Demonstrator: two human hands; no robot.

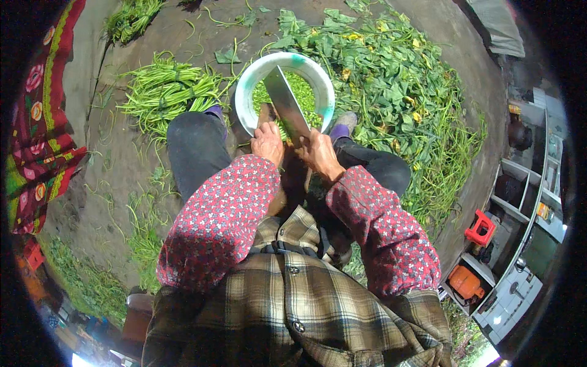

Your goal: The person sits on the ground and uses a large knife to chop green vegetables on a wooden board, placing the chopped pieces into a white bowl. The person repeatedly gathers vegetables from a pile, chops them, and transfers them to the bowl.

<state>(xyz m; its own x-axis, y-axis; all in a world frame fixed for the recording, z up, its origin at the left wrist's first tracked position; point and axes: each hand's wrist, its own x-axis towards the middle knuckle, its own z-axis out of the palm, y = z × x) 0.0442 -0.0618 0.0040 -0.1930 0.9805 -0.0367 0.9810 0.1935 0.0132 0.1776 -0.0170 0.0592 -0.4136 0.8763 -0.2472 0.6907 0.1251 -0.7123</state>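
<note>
My right hand (317,153) grips the handle end of a broad cleaver (285,98). Its blade slants up and left over a white plastic bucket (327,85) with green smears on its wall. Chopped green stems (300,89) lie inside the bucket. My left hand (267,143) is at the bucket's near rim, fingers curled over a wooden board (267,113) that juts over the opening. Green bits show between my hands and the blade; what lies under my left fingers is hidden. The bucket stands between my feet.
Tied bundles of green stems (172,89) lie left of the bucket. A large heap of leafy vines (390,82) spreads to the right. Farther right are a red plastic stool (480,228), an orange gas cylinder (465,281) and a tiled counter (511,298). A flowered cloth (39,133) hangs at left.
</note>
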